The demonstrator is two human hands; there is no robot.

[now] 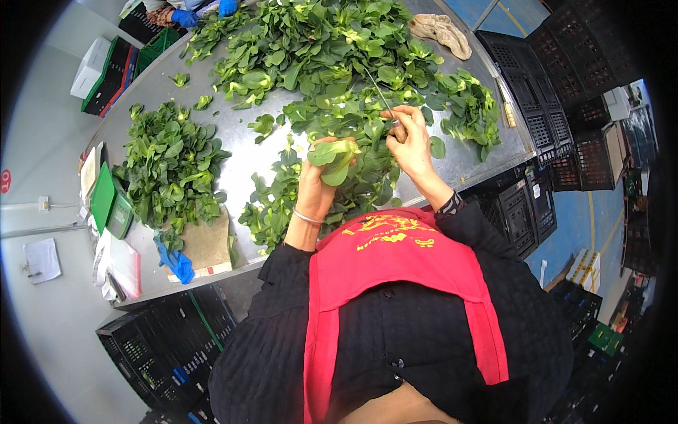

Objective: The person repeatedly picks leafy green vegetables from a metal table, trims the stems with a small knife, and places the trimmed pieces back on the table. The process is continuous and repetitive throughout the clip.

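My left hand grips a small head of bok choy, its pale base pointing right towards my other hand. In my right hand is a knife with a wooden handle; its thin blade points up and away from me, apart from the bok choy. Loose bok choy leaves lie on the metal table under and around both hands. Beyond them rises a large heap of bok choy. To the left stands a separate pile of bok choy heads.
A green scale, a blue glove and a cardboard piece lie at the table's left. A cloth glove rests at the far right. Black crates stand along the right edge. Across the table, another person's blue-gloved hand works.
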